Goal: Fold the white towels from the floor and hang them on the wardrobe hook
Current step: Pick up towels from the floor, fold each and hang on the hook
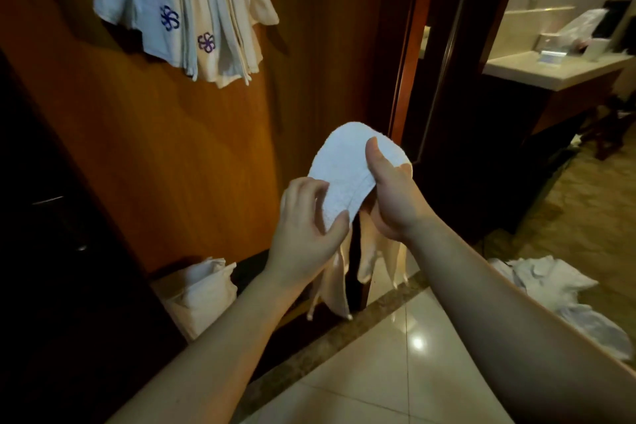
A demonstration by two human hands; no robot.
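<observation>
A white towel [347, 169] is draped over my right hand [389, 193], whose thumb presses on top while the fingers curl under it. Its loose ends hang down below both hands. My left hand [306, 220] pinches the near edge of the same towel between thumb and fingers. Several folded white towels with purple flower marks [186, 7] hang high on the wooden wardrobe door [172, 155]; the hook itself is hidden. A heap of white towels [557, 289] lies on the floor at the right.
A bin lined with a white bag [199, 293] stands at the wardrobe's foot. Glossy floor tiles [389, 372] lie below my arms. At the right, a doorway opens to a vanity counter [550, 69] with small items and a dark stool under it.
</observation>
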